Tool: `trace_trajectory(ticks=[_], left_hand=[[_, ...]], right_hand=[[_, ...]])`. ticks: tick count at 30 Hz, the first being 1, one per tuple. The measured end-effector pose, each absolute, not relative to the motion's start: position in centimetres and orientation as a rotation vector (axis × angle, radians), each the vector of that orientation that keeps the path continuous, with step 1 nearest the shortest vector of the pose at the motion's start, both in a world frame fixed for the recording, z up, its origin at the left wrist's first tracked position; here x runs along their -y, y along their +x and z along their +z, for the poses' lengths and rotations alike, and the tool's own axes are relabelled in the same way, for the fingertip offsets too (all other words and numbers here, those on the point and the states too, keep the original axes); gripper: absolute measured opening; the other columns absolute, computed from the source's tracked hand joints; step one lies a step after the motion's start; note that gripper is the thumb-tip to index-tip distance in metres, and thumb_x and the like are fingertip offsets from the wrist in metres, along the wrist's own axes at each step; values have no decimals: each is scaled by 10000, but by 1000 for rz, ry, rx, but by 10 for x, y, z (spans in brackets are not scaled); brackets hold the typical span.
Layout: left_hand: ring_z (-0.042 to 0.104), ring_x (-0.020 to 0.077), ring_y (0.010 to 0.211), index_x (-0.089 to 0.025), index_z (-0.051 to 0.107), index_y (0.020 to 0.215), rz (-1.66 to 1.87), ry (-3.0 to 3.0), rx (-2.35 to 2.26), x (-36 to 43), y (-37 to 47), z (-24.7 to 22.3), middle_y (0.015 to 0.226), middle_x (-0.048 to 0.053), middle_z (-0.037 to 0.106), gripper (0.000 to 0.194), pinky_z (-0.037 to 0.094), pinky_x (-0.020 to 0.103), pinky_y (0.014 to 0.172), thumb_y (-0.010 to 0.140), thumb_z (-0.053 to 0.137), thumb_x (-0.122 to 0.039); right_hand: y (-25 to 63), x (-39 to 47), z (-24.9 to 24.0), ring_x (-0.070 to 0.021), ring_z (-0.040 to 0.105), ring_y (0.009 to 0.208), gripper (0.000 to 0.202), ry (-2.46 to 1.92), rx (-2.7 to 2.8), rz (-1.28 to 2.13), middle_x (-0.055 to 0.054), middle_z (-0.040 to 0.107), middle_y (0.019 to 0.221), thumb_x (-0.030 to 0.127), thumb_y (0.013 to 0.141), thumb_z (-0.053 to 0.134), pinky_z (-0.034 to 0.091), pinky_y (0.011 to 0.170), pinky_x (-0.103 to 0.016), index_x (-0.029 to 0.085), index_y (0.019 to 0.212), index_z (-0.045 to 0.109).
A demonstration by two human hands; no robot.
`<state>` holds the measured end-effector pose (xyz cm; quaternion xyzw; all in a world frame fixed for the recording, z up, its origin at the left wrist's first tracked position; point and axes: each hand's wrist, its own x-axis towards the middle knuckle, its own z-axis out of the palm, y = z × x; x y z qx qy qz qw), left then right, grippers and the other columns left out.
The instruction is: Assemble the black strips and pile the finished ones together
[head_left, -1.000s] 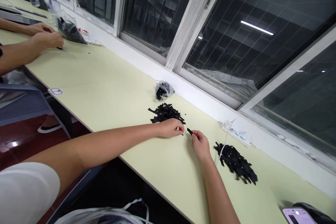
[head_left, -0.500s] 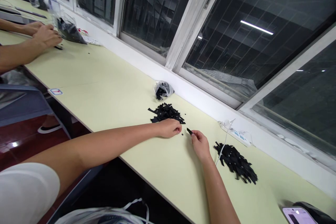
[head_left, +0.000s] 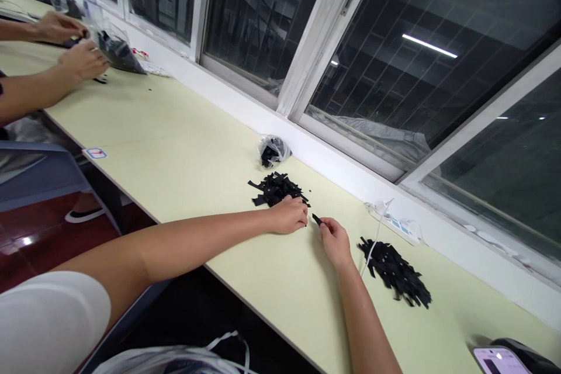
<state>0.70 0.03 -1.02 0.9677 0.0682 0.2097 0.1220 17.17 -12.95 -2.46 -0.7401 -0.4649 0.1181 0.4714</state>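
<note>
A short black fabric strip (head_left: 316, 220) is pinched in my right hand (head_left: 335, 242), its end pointing toward my left hand. My left hand (head_left: 289, 214) rests low over the table with its fingers curled, just left of the strip. At its fingertips a tiny dark bit shows, too small to make out. Directly behind that hand lies a pile of black strips (head_left: 278, 187), partly covered by it. To the right of my right forearm spreads a second pile of black strips (head_left: 397, 274), some with small pale spots.
A clear plastic bag (head_left: 274, 151) with black pieces stands by the window ledge. A white cable (head_left: 372, 248) crosses the right pile from a power strip (head_left: 397, 225). A phone (head_left: 499, 359) lies bottom right. At far left, another person's hands (head_left: 83, 58) work near a bag (head_left: 118, 52).
My left hand has shifted slightly right and down onto the spot where a small black piece lay. My right hand stays put with the strip. The other person's hands have moved apart.
</note>
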Motion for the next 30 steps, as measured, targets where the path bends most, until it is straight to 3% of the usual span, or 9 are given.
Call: trace_trajectory(ticks=[9,23,30], left_hand=[[517,232,1001,-215,720,772,547,2764,-232,5,7,-3,977,45,684,123,320,354,828,831,612,-211],[581,199,877,-194,611,802,475,2678,-132,8,-1,0,832,28,676,60,352,332,840,831,574,-157],[578,174,822,-193,583,1020,541,2534,-173,3,-4,1,926,37,660,139,386,272,724,895,524,-182]], right_hand=[[171,131,-22,-214,573,686,361,-1794,1157,289,-43,666,713,472,768,558,436,629,-310,184,917,717],[172,131,-22,-225,579,704,348,-1806,1170,280,-49,671,718,472,769,558,440,629,-316,195,904,720],[172,131,-21,-214,569,694,362,-1785,1163,334,-50,672,744,487,762,563,438,629,-310,190,907,712]])
